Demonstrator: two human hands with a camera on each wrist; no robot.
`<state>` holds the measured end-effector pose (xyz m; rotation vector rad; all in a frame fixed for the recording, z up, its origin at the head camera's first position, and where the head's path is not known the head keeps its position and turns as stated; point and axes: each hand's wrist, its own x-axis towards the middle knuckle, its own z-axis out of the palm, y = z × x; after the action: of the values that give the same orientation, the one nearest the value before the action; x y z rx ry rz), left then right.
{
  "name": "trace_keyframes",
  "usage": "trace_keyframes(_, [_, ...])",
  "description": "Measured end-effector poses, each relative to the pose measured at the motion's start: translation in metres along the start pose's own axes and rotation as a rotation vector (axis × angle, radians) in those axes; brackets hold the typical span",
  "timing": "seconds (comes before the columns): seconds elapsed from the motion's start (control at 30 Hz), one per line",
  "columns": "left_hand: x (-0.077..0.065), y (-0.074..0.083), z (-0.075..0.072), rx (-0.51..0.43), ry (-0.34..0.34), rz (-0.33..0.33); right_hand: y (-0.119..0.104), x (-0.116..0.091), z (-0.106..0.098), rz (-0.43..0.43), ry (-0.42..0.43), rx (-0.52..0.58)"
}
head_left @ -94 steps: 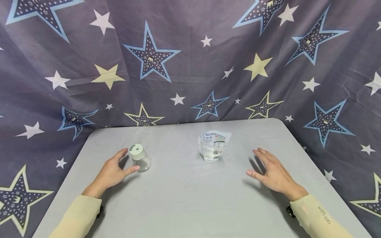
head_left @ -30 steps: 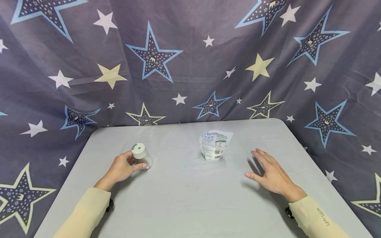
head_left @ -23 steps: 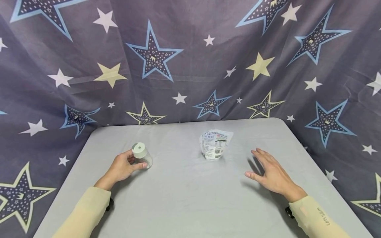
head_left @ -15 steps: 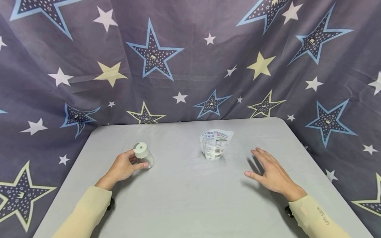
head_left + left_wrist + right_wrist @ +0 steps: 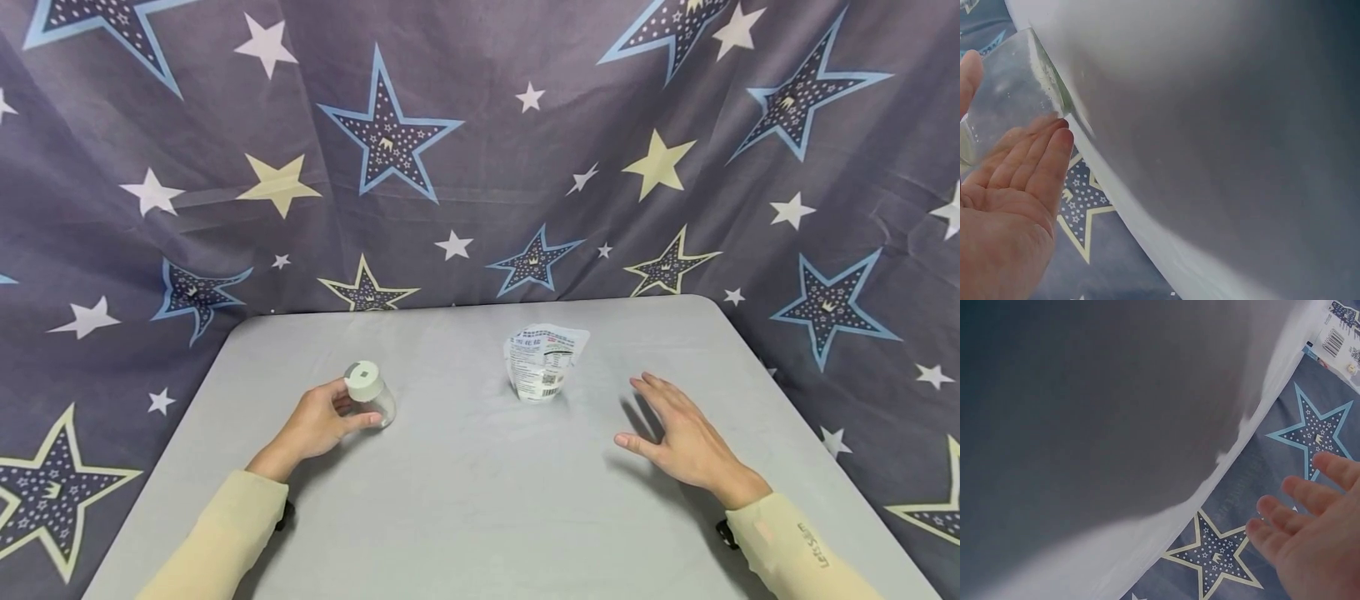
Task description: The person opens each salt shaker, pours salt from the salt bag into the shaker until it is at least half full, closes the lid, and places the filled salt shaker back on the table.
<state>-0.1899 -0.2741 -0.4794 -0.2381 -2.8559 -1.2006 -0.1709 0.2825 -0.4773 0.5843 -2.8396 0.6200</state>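
My left hand [image 5: 317, 423] grips a small clear seasoning jar [image 5: 381, 403] with a pale green-white lid, on the left part of the table. The thumb lies on the jar's near side and the fingers go behind it. In the left wrist view the jar [image 5: 1013, 84] shows see-through walls with whitish specks, between thumb and fingers. My right hand [image 5: 686, 440] holds nothing, its fingers spread and relaxed over the right part of the table. A white printed salt pouch [image 5: 542, 367] stands upright between the hands, farther back; its barcode corner [image 5: 1333, 344] shows in the right wrist view.
The grey-white table [image 5: 480, 517] has rounded far corners. Behind it and along both sides hangs a dark cloth [image 5: 480, 183] printed with stars.
My left hand has closed round the jar, which it was reaching beside at first. In the last half second both have shifted slightly right. The right hand and pouch stay nearly still.
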Motion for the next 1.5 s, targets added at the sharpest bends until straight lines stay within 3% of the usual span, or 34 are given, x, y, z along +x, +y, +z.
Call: trace_keyframes(1.5, [-0.008, 0.023, 0.021, -0.071, -0.096, 0.024, -0.013, -0.006, 0.002, -0.001, -0.014, 0.05])
